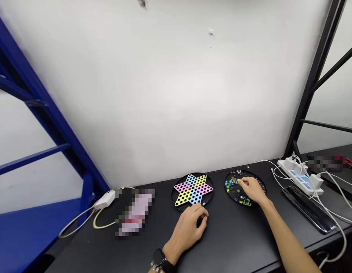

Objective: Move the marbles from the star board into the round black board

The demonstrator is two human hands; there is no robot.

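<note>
While I watch remotely, my left hand [187,231] curls at the near edge of one six-pointed pastel Chinese checkers board [193,188], my right hand [249,189] bunched over uncountable glass marbles [231,185] in one round black tray [265,187] beside it.

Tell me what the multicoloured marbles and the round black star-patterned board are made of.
The small multicoloured marbles look like glass: glossy highlights, coloured swirls inside, though they show small. The round black Chinese checkers board with its pastel star seems smooth plastic or painted metal, low sheen; the look leaves that open.
</note>
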